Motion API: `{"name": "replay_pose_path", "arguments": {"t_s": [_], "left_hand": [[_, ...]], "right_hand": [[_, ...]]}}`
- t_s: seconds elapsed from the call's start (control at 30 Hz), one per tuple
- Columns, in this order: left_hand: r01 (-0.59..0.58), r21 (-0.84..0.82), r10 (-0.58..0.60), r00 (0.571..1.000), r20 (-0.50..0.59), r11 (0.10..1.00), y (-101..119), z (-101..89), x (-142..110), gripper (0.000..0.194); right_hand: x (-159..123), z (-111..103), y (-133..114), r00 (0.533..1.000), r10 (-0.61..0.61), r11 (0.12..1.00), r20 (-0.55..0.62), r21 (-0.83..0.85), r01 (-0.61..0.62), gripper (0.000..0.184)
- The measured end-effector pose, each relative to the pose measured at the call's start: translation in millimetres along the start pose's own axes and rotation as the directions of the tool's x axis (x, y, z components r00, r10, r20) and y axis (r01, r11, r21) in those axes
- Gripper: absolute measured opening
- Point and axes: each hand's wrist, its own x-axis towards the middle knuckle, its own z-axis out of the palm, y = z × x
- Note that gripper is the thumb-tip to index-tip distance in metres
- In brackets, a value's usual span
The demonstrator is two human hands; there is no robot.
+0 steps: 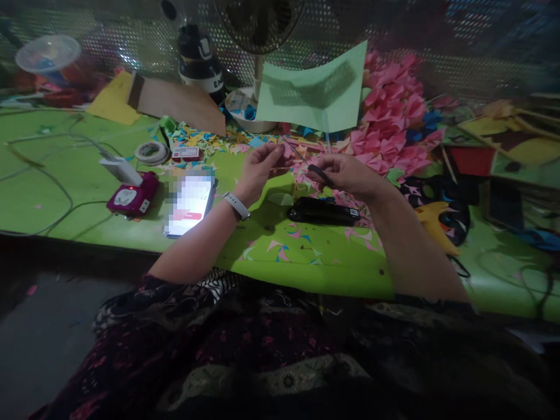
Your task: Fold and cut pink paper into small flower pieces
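Observation:
My left hand (256, 172) is closed, pinching a small pink piece of paper (287, 153) between thumb and fingers. Facing it, my right hand (350, 174) grips a pair of scissors (320, 173) by the dark handles, and the blades point toward the paper. Whether the blades touch the paper is too blurred to tell. Just below my hands a black stapler (324, 211) lies on the green table (262, 251). Small pink, blue and white paper scraps (280, 248) are scattered nearer the front edge.
Behind my hands stand a light green paper sheet (312, 96) and a heap of folded pink paper (394, 111). To the left lie a lit phone (192, 201), a purple power adapter (135, 195) with cables, a tape roll (151, 153) and a small red-white box (186, 153).

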Motion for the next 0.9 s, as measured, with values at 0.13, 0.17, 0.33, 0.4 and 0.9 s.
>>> {"name": "replay_pose_path", "arguments": {"t_s": [0.13,0.17,0.33,0.4,0.9], "left_hand": [[-0.003,0.012,0.003,1.000,-0.002,1.000,0,0.0,0,0.019],[-0.003,0.016,0.003,1.000,0.000,1.000,0,0.1,0,0.018],[-0.012,0.045,0.012,1.000,0.005,0.999,2,0.8,-2,0.016],[-0.010,0.064,0.010,1.000,0.003,0.998,2,1.0,-3,0.015],[0.073,-0.053,-0.074,0.997,-0.021,0.996,-2,-1.4,1,0.018]], "right_hand": [[0,-1,-1,1.000,-0.004,1.000,0.010,-0.011,0.005,0.045],[0,-1,-1,1.000,-0.007,1.000,0.011,-0.015,0.007,0.046],[1,-3,3,0.999,-0.036,0.999,0.002,-0.036,0.036,0.047],[0,-4,3,0.999,-0.049,0.997,0.004,-0.053,0.049,0.048],[13,-43,30,0.966,-0.028,0.918,-0.257,-0.389,-0.077,0.026]]}}
